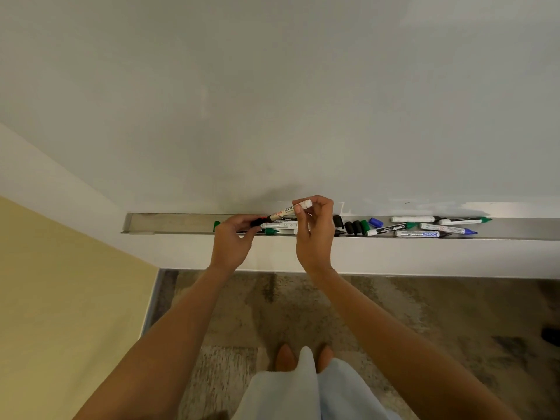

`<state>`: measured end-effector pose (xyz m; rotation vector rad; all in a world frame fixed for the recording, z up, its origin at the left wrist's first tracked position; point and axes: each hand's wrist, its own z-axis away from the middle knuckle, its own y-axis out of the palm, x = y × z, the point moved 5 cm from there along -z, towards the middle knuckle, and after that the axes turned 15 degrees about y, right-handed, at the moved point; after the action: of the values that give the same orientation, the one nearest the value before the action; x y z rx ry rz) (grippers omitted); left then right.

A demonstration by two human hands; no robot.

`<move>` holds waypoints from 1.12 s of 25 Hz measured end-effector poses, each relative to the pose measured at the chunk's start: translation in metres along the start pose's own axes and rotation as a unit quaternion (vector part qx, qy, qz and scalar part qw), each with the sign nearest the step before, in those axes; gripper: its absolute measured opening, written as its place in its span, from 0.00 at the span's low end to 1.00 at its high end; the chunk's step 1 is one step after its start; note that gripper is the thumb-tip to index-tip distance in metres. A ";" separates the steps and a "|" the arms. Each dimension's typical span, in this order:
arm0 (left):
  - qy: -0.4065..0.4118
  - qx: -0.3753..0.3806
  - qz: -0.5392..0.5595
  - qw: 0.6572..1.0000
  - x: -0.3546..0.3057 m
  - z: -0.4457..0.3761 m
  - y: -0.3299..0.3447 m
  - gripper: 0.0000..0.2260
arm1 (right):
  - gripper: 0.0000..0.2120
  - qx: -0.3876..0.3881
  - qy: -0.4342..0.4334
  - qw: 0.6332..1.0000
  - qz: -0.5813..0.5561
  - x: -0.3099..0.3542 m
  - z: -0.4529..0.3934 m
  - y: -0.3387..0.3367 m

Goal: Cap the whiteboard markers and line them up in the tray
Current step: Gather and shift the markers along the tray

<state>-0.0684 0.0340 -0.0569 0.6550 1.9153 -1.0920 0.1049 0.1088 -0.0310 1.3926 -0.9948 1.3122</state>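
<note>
A white marker [286, 211] with red print is held tilted above the metal tray [181, 222]. My right hand [315, 234] pinches its upper white end. My left hand [231, 237] grips its dark lower end, where a black cap [257, 222] sits between my fingers. Under my hands, two or three capped markers [277, 231] lie lengthwise in the tray, one with a green cap. To the right lie loose caps [353, 227], black, green and blue, and several markers [430, 227] scattered at angles, some with bare tips.
The whiteboard [272, 101] rises straight behind the tray. A white ledge [394, 256] runs below it. The tray's left stretch holds nothing but a green cap [216, 225] beside my left hand. A yellow wall [60, 298] stands at left, and patterned floor lies below.
</note>
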 end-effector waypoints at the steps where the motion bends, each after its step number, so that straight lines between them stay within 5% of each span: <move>1: 0.001 -0.001 0.001 1.000 -0.001 0.001 0.001 0.11 | 0.06 0.000 0.005 1.000 0.003 -0.001 0.001 -0.001; 14: -0.007 0.043 0.028 0.999 -0.011 0.002 0.014 0.12 | 0.09 -0.018 0.030 0.999 0.018 -0.004 0.016 -0.007; 21: -0.230 -0.154 0.172 0.946 0.007 0.007 0.009 0.09 | 0.09 0.042 0.084 0.989 0.115 -0.023 0.017 -0.007; 28: -0.281 -0.210 0.146 0.925 0.000 0.010 0.018 0.05 | 0.05 0.084 0.070 0.957 0.267 -0.029 0.022 0.007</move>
<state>-0.0508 0.0345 -0.0676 0.3205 1.4240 -0.5650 0.1000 0.0848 -0.0586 1.1689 -1.2354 1.9032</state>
